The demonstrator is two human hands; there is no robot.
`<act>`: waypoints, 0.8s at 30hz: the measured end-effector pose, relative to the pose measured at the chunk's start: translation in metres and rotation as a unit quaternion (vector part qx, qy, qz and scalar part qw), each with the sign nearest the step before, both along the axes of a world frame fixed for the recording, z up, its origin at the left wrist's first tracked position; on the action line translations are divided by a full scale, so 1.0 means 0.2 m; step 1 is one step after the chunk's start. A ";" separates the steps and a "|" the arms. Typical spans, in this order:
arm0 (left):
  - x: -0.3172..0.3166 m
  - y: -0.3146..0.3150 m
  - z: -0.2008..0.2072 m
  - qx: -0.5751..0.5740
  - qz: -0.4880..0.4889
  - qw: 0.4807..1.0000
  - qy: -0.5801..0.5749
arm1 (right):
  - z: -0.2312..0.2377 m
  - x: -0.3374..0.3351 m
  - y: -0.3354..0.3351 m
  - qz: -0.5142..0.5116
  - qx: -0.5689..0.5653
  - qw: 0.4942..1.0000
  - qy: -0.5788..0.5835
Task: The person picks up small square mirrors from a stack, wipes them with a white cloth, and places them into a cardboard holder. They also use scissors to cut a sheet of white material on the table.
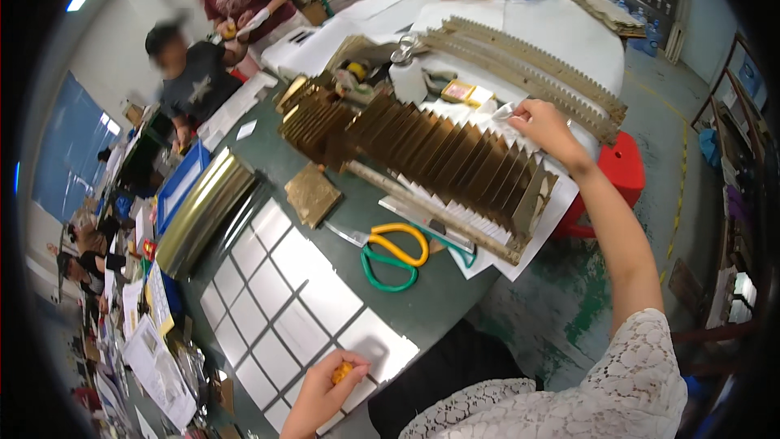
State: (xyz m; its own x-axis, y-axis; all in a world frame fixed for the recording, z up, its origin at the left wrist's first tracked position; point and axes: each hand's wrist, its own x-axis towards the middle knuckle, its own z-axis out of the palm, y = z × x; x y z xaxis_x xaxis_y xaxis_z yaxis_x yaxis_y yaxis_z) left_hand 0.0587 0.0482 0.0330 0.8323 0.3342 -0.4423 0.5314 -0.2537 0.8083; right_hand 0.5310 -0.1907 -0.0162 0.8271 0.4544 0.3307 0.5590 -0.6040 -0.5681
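My left hand (325, 394) is closed around a small orange-yellow thing (342, 372), mostly hidden by the fingers. It hovers over the near end of a grid of white rectangular pieces (299, 325) laid flat on the dark green table. My right hand (546, 125) reaches far out and pinches a crumpled white tissue or cloth (502, 112) behind the slotted rack. Many thin brown plates (443, 154) stand upright in that rack, between notched rails (439, 210). Scissors (392, 256) with one yellow and one green handle lie in front of it.
A square brown block (313, 195), a white bottle (408, 80) and a small yellow box (457, 91) sit around the rack. Long toothed rails (528, 73) lie behind. At left are a shiny gold roll (205, 211) and a blue tray (180, 183). A red stool (621, 169) stands right; two people work beyond.
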 end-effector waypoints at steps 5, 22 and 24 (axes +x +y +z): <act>0.08 -0.05 0.00 0.020 -0.065 0.996 -0.054 | -0.09 0.01 -0.09 0.066 -0.029 0.995 -0.074; 0.32 -0.11 -0.11 -0.123 -0.089 0.985 -0.078 | 0.04 -1.23 0.43 0.298 0.050 0.946 -0.121; 0.29 -0.10 -0.09 -0.130 -0.105 0.984 -0.060 | -0.06 -1.23 0.54 0.278 -0.005 0.951 -0.134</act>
